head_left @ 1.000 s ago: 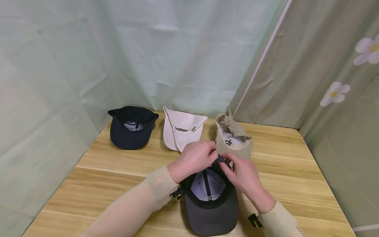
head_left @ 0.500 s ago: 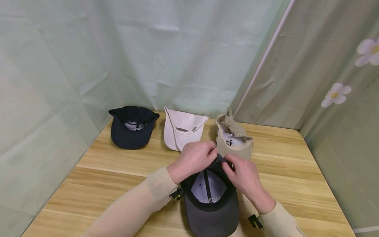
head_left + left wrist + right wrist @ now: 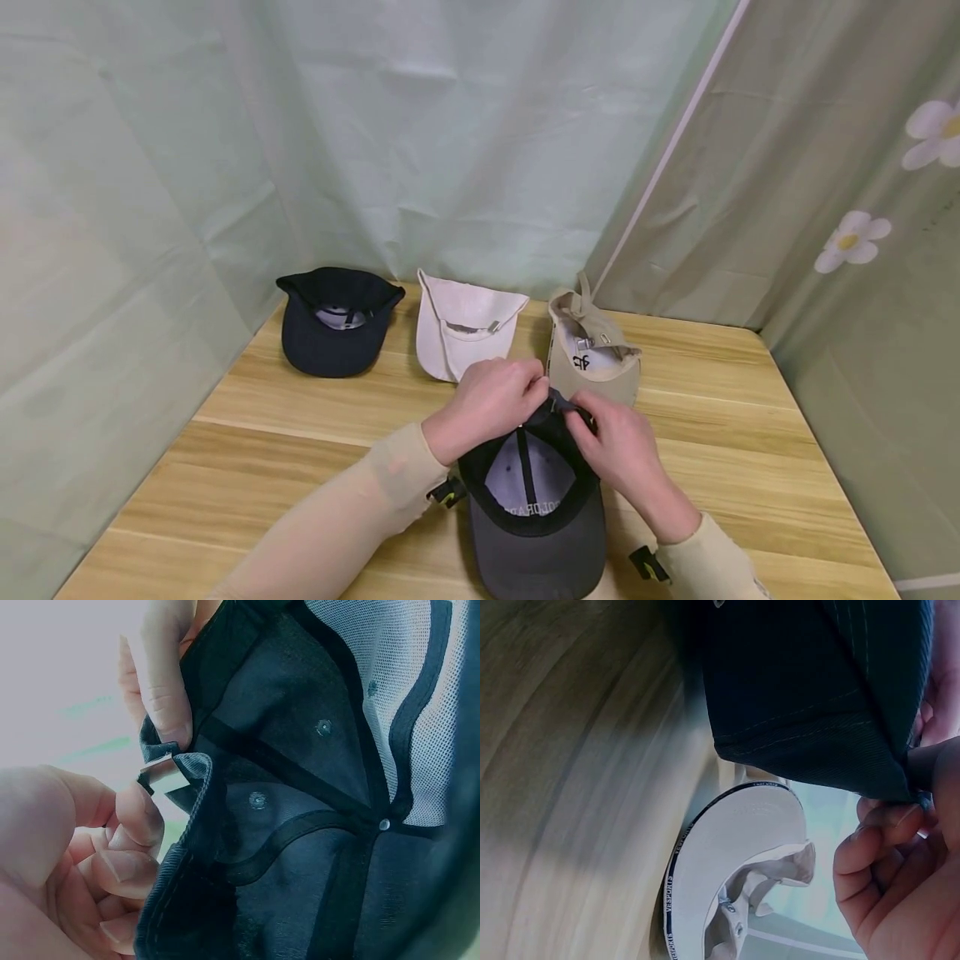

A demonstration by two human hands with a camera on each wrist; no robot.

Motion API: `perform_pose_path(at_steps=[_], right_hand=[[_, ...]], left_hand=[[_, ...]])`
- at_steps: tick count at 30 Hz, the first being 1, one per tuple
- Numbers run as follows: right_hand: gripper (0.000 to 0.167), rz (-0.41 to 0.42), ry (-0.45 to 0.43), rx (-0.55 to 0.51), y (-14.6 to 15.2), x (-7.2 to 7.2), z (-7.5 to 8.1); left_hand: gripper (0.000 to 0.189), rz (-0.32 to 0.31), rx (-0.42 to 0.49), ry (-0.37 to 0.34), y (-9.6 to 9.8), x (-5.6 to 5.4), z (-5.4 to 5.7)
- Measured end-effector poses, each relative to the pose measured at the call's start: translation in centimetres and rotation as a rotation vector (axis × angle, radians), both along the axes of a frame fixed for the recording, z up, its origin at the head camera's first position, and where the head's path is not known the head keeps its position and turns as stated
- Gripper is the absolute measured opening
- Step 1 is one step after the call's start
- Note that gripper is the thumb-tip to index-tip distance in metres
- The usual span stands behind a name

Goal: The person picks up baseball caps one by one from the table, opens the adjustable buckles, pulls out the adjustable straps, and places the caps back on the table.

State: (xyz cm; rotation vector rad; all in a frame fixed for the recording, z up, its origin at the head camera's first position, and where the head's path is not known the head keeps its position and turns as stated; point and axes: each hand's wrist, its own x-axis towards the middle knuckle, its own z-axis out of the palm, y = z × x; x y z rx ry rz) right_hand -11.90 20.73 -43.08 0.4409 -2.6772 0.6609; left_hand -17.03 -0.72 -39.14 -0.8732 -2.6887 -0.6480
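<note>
A dark grey baseball cap (image 3: 536, 558) lies upside down, its brim toward me and the inside of its crown showing. At its back edge, my left hand (image 3: 498, 400) pinches the adjuster strap, right beside a small metal buckle (image 3: 166, 774). Opposite it, my right hand (image 3: 618, 433) grips the cap's back rim, its thumb (image 3: 166, 712) on the inside close to the buckle. In the right wrist view, that hand's curled fingers (image 3: 877, 847) are at the cap's dark fabric edge. The end of the strap is partly hidden by the fingers.
Across the back of the wooden table (image 3: 285, 467) stand three more upturned caps: a navy cap (image 3: 330, 346), a pale pink cap (image 3: 438, 342) and a beige cap (image 3: 600, 383). The beige one sits just beyond my hands. Curtains (image 3: 480, 150) hang behind the table.
Both hands keep their hold at the back of the grey cap. The right hand has shifted very slightly right, and a little more of the strap shows between the hands.
</note>
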Motion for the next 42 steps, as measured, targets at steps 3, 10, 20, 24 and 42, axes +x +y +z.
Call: perform_pose_path(at_steps=[3,10,20,24,42], right_hand=[[0.015,-0.003,-0.006,0.002,0.0,0.1,0.0],[0.016,-0.013,-0.031,0.008,0.0,0.1,0.1],[0.015,-0.018,-0.057,0.011,-0.2,0.1,0.4],[0.016,-0.016,-0.060,0.007,-0.3,0.2,0.3],[0.016,-0.036,-0.106,0.038,-0.4,0.2,1.2]], left_hand=[[0.040,-0.007,0.010,-0.006,-0.1,0.1,-0.1],[0.041,-0.011,0.014,-0.020,-0.2,0.0,-0.1],[0.039,-0.006,0.004,-0.037,-0.4,0.1,-0.2],[0.039,-0.007,0.002,-0.040,-0.4,0.1,-0.3],[0.042,0.011,0.008,-0.024,-1.3,-0.3,-0.1]])
